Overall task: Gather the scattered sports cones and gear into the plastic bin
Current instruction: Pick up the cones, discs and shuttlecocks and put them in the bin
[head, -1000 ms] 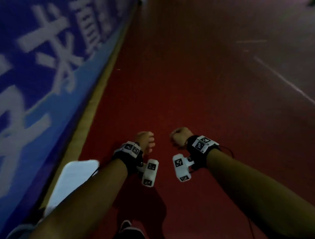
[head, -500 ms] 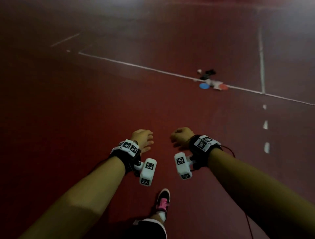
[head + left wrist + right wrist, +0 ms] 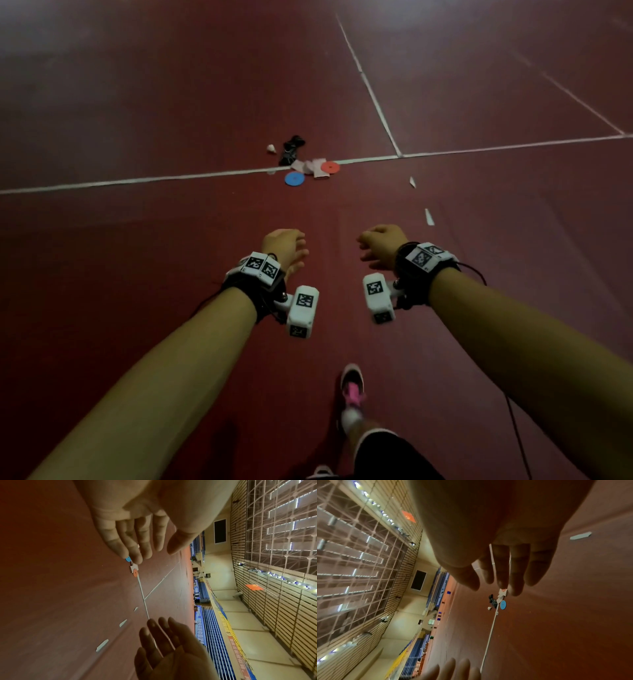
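**Walking up to the pile, nothing picked up yet**

So, both hands are empty right now. The left hand (image 3: 284, 247) and right hand (image 3: 383, 248) are held out in front at about waist level, fingers loosely relaxed and apart, gripping nothing; both wrist views show open palms with air between the fingers.

The gear sits in one small cluster on the dark red gym floor (image 3: 137, 274), right on the white court line (image 3: 137, 180), well ahead of the hands. The plastic bin isn't in any view, so I can't say where it is.

My take on doing this step well: keep walking until the pile is right at your feet, then crouch instead of reaching from far off. The discs are flat against the floor, so I'd guess you need to slide a fingertip under an edge rather than pinch from above. Stack the two discs in one hand and grab the soft stuff with the other to save trips.

Count, as far as I can see:
- flat blue round disc cone (image 3: 294, 179): one
- flat orange-red round disc cone (image 3: 330, 167): one
- small white shuttlecock-looking thing (image 3: 271, 148): one
- black tangled strap or cord bundle (image 3: 290, 150): one, though it could be more than one piece
- white flat paper-like pieces (image 3: 310, 166): roughly three, they overlap so I can't be exact
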`<state>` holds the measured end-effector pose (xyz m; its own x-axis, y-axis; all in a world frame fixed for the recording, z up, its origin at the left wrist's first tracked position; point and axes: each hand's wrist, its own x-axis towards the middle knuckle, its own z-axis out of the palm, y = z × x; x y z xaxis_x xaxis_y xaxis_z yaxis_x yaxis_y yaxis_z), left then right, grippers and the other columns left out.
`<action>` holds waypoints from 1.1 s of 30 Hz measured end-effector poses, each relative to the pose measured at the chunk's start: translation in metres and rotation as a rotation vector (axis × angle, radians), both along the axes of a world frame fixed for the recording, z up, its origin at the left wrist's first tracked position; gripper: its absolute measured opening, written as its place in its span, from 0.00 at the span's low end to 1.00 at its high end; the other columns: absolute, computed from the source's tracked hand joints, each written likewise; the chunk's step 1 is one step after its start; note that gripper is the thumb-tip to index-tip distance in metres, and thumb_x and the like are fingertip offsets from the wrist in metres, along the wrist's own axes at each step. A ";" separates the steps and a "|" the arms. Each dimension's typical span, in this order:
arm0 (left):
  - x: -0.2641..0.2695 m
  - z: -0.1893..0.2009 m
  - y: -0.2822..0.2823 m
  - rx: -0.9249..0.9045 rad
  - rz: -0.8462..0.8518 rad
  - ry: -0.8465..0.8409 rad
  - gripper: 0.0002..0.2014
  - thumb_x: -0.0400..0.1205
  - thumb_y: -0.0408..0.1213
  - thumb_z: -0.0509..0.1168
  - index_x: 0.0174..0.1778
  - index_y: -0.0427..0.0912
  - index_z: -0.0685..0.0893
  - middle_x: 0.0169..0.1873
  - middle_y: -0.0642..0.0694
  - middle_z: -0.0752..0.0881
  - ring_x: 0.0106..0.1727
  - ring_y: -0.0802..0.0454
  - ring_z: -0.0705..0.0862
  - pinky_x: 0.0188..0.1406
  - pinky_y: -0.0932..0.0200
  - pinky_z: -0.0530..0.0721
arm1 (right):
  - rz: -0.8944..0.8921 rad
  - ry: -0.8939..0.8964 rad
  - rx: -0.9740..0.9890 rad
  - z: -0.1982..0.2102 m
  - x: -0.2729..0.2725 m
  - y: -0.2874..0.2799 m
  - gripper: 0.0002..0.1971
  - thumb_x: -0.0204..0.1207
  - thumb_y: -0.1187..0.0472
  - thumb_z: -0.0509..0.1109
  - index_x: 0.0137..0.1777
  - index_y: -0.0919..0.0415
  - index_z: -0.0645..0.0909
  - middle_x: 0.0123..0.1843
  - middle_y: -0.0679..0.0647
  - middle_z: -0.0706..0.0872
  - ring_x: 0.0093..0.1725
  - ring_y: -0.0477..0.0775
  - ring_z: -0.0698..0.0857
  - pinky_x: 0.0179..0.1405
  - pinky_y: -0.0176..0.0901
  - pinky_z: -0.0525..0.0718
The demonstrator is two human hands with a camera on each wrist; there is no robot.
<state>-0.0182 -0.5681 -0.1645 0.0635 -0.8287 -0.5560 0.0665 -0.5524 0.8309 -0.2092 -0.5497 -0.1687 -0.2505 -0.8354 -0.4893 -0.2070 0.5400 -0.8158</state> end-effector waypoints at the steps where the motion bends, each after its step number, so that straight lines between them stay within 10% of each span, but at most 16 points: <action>1: -0.005 -0.006 -0.030 -0.014 0.011 -0.020 0.06 0.82 0.32 0.62 0.42 0.43 0.83 0.40 0.45 0.85 0.35 0.51 0.83 0.31 0.58 0.77 | -0.023 -0.025 0.011 -0.008 -0.003 -0.029 0.05 0.79 0.61 0.69 0.44 0.61 0.82 0.42 0.59 0.86 0.36 0.57 0.86 0.33 0.45 0.82; 14: 0.049 0.011 -0.397 -0.060 0.348 -0.129 0.06 0.81 0.32 0.60 0.44 0.43 0.82 0.36 0.48 0.84 0.33 0.54 0.83 0.32 0.60 0.78 | 0.094 -0.256 -0.042 0.019 0.024 -0.436 0.09 0.83 0.67 0.61 0.52 0.60 0.83 0.33 0.58 0.72 0.25 0.53 0.68 0.21 0.36 0.63; 24: 0.048 -0.060 -0.695 0.025 0.348 -0.095 0.07 0.79 0.30 0.60 0.38 0.40 0.82 0.34 0.45 0.84 0.34 0.50 0.84 0.28 0.60 0.75 | 0.207 0.070 -0.089 -0.037 0.015 -0.720 0.03 0.78 0.66 0.69 0.47 0.64 0.84 0.40 0.62 0.87 0.35 0.55 0.87 0.28 0.41 0.82; 33: 0.015 -0.041 -0.967 0.061 0.164 -0.045 0.06 0.83 0.29 0.59 0.47 0.37 0.81 0.36 0.44 0.82 0.30 0.52 0.82 0.24 0.61 0.74 | 0.102 0.105 -0.012 -0.035 -0.013 -0.948 0.04 0.78 0.66 0.69 0.50 0.62 0.83 0.41 0.59 0.87 0.35 0.52 0.87 0.26 0.40 0.82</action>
